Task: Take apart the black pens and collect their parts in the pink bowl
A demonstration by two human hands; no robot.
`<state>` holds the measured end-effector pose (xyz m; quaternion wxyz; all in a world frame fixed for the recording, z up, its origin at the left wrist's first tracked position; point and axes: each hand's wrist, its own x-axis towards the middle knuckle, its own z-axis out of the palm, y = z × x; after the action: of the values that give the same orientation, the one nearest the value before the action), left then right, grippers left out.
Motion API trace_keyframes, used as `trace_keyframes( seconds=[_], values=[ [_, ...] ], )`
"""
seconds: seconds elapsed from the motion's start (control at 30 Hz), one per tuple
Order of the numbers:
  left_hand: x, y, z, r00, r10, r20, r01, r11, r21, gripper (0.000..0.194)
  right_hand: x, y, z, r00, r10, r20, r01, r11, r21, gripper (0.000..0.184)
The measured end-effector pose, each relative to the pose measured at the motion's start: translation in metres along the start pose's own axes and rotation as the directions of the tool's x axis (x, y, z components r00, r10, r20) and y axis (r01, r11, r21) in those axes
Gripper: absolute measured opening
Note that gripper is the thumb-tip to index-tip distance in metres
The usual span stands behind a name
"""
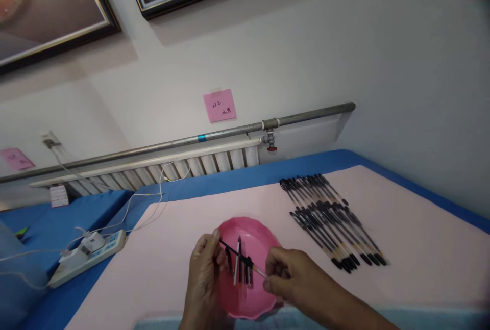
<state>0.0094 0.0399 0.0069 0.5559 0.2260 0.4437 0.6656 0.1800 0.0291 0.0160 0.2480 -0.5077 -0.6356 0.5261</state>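
Working on one pen [243, 257] with both bare hands, low in the middle of the frame, just above a pink bowl [248, 307]. Left hand [202, 269] has its grip pinched on the dark upper end, right hand [291, 274] has its grip clamped on the clear lower end, so the pen slants between them. Can't tell if it's one solid piece or two parts meeting at the black bit. My read: the step in hand is two-handed handling of that single pen, and the next move calls for a firm pinch at both ends, kept in line, since something that thin probably twists easily.

Okay, counting: one pen held, one bowl. Loose pens [236, 263] inside the bowl, maybe four or five, but they overlap, so don't quote me. Right of center on the pink-covered tabletop [172, 238] are two rows, an upper row [306, 189] and a lower row [340, 233], bunched so tightly I can't get an honest number. Elsewhere: two pink notes [220, 105], one mid-frame and one far left, plus one power strip [111, 248] at lower left.
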Motion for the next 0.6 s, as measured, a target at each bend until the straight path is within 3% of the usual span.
trace_keyframes(
  seconds=[0.13, 0.27, 0.33, 0.43, 0.53, 0.6],
  values=[
    [0.011, 0.002, -0.014, 0.990, 0.111, -0.085, -0.104, 0.991, 0.081, 0.040, 0.002, 0.000, -0.017, 1.000, -0.027, 0.004, 0.028, 0.998, -0.053, 0.006],
    [0.015, -0.001, -0.022, 0.991, 0.128, -0.050, -0.111, 0.961, 0.252, 0.038, 0.009, 0.006, -0.024, 0.996, -0.047, -0.074, 0.049, 0.999, 0.018, 0.009],
    [0.014, -0.004, -0.023, 0.990, 0.142, -0.012, -0.122, 0.885, 0.450, 0.037, 0.012, 0.009, -0.025, 0.994, -0.049, -0.097, 0.053, 0.998, 0.045, 0.010],
    [0.013, -0.009, -0.023, 0.983, 0.169, 0.068, -0.167, 0.687, 0.707, 0.026, 0.014, 0.011, -0.026, 0.995, -0.040, -0.092, 0.045, 0.998, 0.052, 0.010],
    [0.013, -0.013, -0.024, 0.970, 0.190, 0.151, -0.231, 0.534, 0.814, 0.012, 0.012, 0.008, -0.026, 0.995, -0.038, -0.095, 0.042, 0.998, 0.049, 0.010],
    [0.014, -0.013, -0.025, 0.967, 0.201, 0.157, -0.240, 0.509, 0.827, 0.009, 0.010, 0.005, -0.026, 0.994, -0.042, -0.101, 0.046, 0.998, 0.044, 0.010]
  ],
)
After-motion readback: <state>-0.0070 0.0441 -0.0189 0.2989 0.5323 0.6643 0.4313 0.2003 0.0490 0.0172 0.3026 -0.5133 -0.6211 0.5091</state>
